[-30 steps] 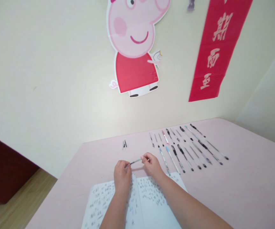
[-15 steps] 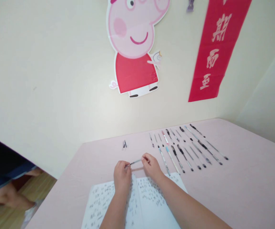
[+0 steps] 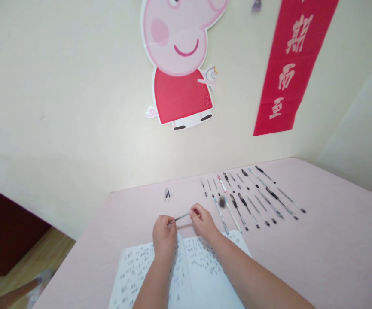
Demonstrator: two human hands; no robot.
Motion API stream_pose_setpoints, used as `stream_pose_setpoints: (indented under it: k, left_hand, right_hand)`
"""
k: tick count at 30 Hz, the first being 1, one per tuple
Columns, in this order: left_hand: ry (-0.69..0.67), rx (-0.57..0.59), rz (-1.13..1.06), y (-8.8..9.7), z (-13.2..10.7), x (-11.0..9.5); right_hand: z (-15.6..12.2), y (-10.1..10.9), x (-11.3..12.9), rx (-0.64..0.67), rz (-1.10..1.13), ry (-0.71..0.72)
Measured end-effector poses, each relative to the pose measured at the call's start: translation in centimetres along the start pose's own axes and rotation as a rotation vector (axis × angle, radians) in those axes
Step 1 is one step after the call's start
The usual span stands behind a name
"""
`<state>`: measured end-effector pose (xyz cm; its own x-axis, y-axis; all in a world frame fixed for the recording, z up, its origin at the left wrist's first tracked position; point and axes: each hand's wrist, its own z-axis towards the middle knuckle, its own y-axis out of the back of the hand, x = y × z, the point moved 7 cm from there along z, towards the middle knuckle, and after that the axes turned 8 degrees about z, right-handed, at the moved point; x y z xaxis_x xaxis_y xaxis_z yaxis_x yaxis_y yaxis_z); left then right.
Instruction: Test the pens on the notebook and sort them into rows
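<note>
Both my hands hold one thin pen [image 3: 182, 216] level above the pink table [image 3: 318, 249]. My left hand [image 3: 163, 236] pinches its left end, and my right hand [image 3: 203, 221] pinches its right end. Under my wrists lies an open notebook [image 3: 199, 270] full of handwriting. To the right of my right hand, several pens [image 3: 253, 197] and pen parts lie in neat rows.
A small dark pen part [image 3: 168, 194] lies alone near the table's far edge. On the cream wall hang a pink cartoon pig cutout [image 3: 179, 64] and a red banner [image 3: 289, 68]. Another person's limb [image 3: 15, 294] shows at the bottom left over the wooden floor.
My hands and the pen have barely moved. The person passing at the left has moved on; only a limb at the bottom left remains. The view shifted slightly.
</note>
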<state>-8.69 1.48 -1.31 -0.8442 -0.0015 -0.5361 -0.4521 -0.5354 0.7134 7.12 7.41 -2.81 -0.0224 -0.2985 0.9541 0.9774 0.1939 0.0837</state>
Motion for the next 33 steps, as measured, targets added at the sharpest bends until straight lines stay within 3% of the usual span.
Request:
stream_pose_setpoints:
  k: [12, 21, 27, 33]
  left_hand:
    - [0.005, 0.007, -0.020, 0.2, 0.0, -0.4]
    - [0.029, 0.017, -0.009, 0.1, 0.1, -0.1]
    - [0.012, 0.025, -0.015, 0.3, 0.1, -0.7]
    - [0.017, 0.015, -0.033, 0.2, 0.1, -0.4]
  right_hand:
    - [0.0, 0.2, -0.4, -0.021, -0.129, -0.043]
    - [0.1, 0.1, -0.3, 0.005, -0.071, -0.004]
    - [0.2, 0.3, -1.1, -0.036, -0.076, -0.052]
    - [0.3, 0.0, -0.9, -0.031, 0.146, -0.081]
